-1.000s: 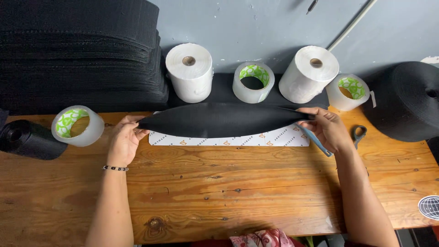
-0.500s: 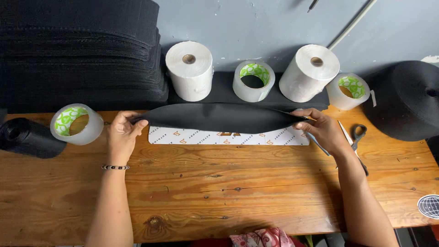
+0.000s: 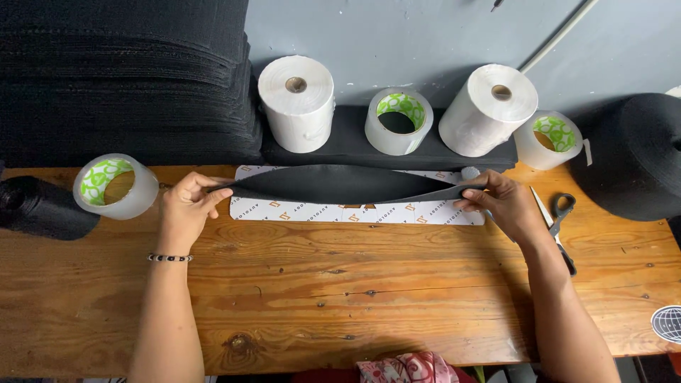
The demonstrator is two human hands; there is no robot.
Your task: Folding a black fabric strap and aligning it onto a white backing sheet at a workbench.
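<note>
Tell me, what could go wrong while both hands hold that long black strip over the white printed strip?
The black strip is pinched only at its ends by the left hand and right hand, so it could perhaps sag or twist and land crooked on the white printed strip. The scissors lie just beside the right hand, so a sideways move might bump them.

Long black strip (image 3: 347, 184), lens-shaped and tapered at both ends, is held horizontally just above the counter (image 3: 355, 284). Beneath it, a white printed strip (image 3: 355, 213) lies flat, its lower edge exposed.
</note>
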